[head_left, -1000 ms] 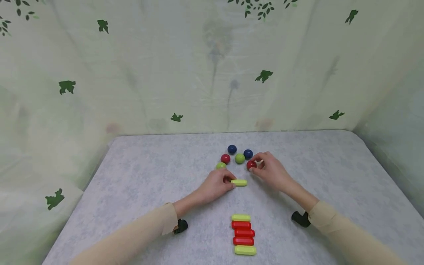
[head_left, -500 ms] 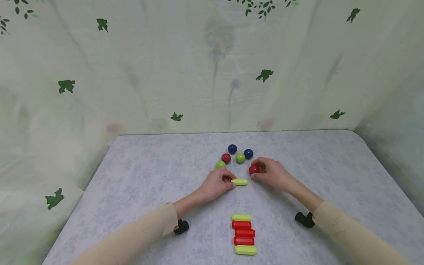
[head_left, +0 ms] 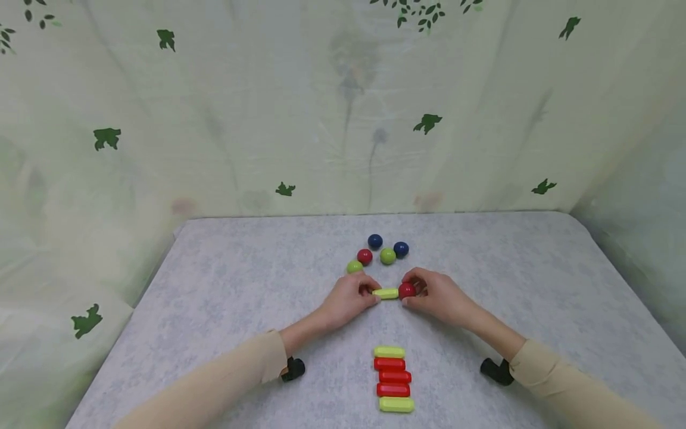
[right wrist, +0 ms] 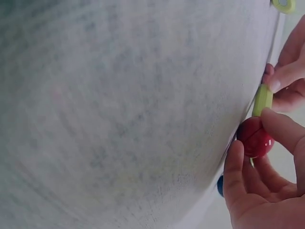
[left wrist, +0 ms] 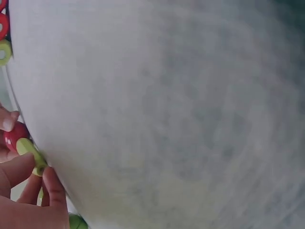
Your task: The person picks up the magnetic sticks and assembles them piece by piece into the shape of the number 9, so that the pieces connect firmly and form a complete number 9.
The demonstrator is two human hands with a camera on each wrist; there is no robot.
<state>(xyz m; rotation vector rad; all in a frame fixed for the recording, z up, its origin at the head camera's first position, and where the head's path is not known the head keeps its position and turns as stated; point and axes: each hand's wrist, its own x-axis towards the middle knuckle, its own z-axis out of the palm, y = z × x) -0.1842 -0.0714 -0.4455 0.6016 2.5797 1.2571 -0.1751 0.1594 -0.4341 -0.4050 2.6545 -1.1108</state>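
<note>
My left hand pinches the left end of a yellow-green rod between thumb and fingers, close over the table. A glossy red ball is held by my right hand, thumb on the near side and fingers on the far side. The ball sits right against the rod's right end, in line with it. In the right wrist view the red ball shows a thin seam and meets the rod. From the left wrist, the rod shows a small hole in its near end.
Just beyond the hands lie two blue balls, another red ball and two green balls. Nearer me, red rods and yellow-green rods lie side by side in a column. A leaf-patterned cloth hangs behind the table.
My right hand has brought the red ball toward me, away from the other balls, to the right end of the yellow-green rod. The left hand has stayed nearly still with the rod.
</note>
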